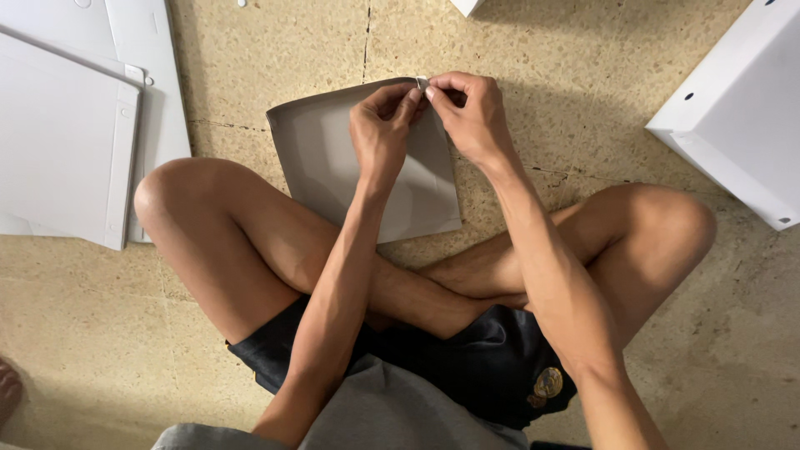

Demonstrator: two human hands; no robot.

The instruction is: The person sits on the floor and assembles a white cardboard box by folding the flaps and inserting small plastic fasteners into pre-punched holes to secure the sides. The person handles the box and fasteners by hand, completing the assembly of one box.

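Speckled tan floor (250, 50), cracked near top. Person sits cross-legged on it. White panels (67, 142) lie flat at upper left, edges overlapping. White board (742, 117) with small dark holes at upper right. Grey sheet (333, 158), roughly square with upturned edges, rests on the floor just beyond the shins. Left hand (382, 125) and right hand (468, 112) meet at the sheet's far corner, fingers of both pinched together on a small white tab (422, 82) there.

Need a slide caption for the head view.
Cross-legged on the floor, left hand and right hand pinch the grey panel's top corner.
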